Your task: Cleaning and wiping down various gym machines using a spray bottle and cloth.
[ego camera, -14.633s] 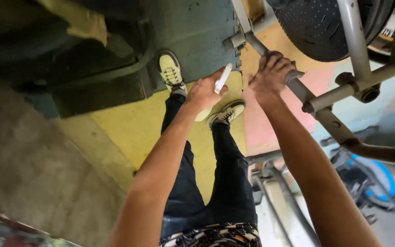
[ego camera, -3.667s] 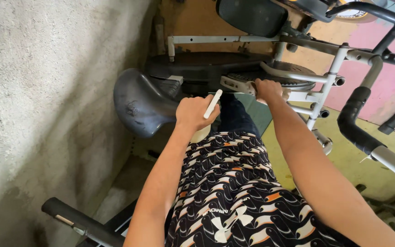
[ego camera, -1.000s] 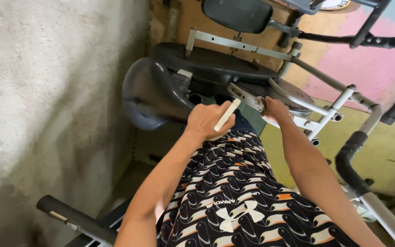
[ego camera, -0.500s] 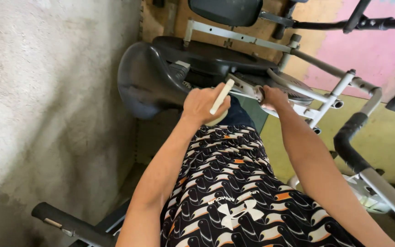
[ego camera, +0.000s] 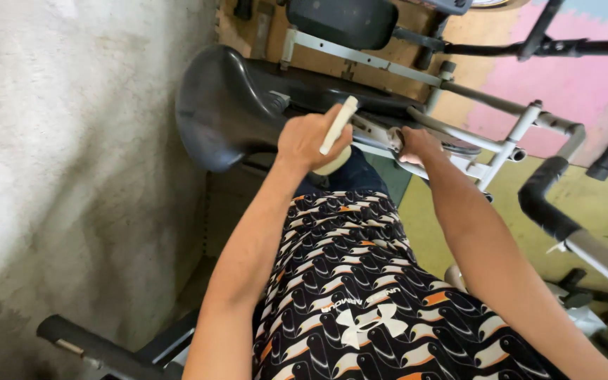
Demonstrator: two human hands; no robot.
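Overhead, left hand (ego camera: 312,141) grip clenched around a pale handle (ego camera: 338,125), right hand (ego camera: 416,143) grasping grey metal frame (ego camera: 501,146), black seat (ego camera: 223,105) just beside.

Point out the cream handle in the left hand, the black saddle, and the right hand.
cream handle (ego camera: 338,125), head view, middle of the bar above the fist
black saddle (ego camera: 216,105), head view, broad rear of the seat
right hand (ego camera: 416,144), head view, back of the hand on the grey frame

The shirt (ego camera: 381,295) is black with white and orange birds. At 12 o'clock the seat (ego camera: 226,105) is black; at 2 o'clock the mat (ego camera: 571,84) is pink.
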